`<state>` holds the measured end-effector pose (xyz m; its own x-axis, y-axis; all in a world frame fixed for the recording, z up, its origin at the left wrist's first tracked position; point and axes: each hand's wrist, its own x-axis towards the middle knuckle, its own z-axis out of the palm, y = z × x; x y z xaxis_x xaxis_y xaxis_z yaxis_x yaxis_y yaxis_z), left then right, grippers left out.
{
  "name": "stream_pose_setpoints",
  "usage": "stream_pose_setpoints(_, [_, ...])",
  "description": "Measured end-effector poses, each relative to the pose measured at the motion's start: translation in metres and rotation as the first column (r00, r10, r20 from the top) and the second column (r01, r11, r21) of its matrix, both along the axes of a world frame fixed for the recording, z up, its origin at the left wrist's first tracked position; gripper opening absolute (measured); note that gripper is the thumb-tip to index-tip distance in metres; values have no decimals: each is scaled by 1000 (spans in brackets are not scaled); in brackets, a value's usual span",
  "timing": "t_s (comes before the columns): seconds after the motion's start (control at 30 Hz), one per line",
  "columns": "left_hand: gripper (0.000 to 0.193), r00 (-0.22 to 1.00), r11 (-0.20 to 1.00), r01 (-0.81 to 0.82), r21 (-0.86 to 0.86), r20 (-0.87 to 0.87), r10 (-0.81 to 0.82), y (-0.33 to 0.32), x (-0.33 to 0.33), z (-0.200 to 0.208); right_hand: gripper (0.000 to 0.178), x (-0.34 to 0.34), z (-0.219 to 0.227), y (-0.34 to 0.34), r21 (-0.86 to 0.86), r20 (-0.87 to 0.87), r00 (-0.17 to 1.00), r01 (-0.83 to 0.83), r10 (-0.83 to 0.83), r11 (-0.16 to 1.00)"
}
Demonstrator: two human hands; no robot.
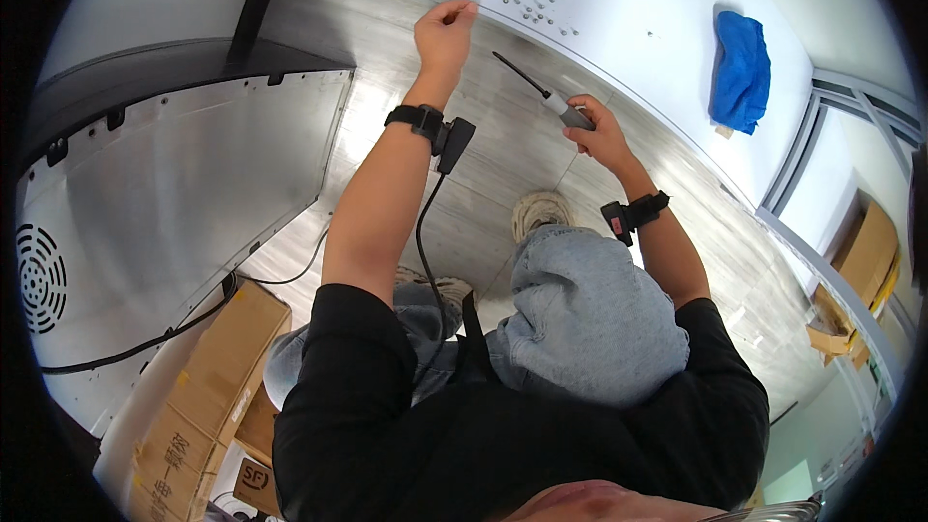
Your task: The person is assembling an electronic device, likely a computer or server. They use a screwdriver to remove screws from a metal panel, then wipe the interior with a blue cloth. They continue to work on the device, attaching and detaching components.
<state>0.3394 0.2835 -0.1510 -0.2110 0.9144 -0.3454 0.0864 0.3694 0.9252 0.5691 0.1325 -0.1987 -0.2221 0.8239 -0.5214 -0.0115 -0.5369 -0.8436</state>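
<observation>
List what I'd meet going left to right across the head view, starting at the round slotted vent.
Round slotted vent → long cardboard carton → left hand → right hand gripping a screwdriver → blue cloth → tan cardboard at far right.

Left hand (445,37) pinched, far forward; right hand (601,138) curled, nearer.
</observation>
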Motion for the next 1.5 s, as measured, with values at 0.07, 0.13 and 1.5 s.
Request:
stream_pose_setpoints(0.07, [15, 992, 987, 100, 127, -83, -90, 5, 7, -7, 41, -2, -3, 0, -23, 15, 1000, 15, -15, 1000])
stream_pose_setpoints(0.13, [15, 981, 972, 135, 195, -164, -103, 9, 11, -13, 41, -5, -5, 1, -38, 11, 1000, 23, -23, 999])
stream_pose_setpoints(1.5, [33, 849, 793, -433, -429, 103, 519, -112, -242, -93, 36, -258, -45, 21, -407, -243, 855, -519, 459, 752])
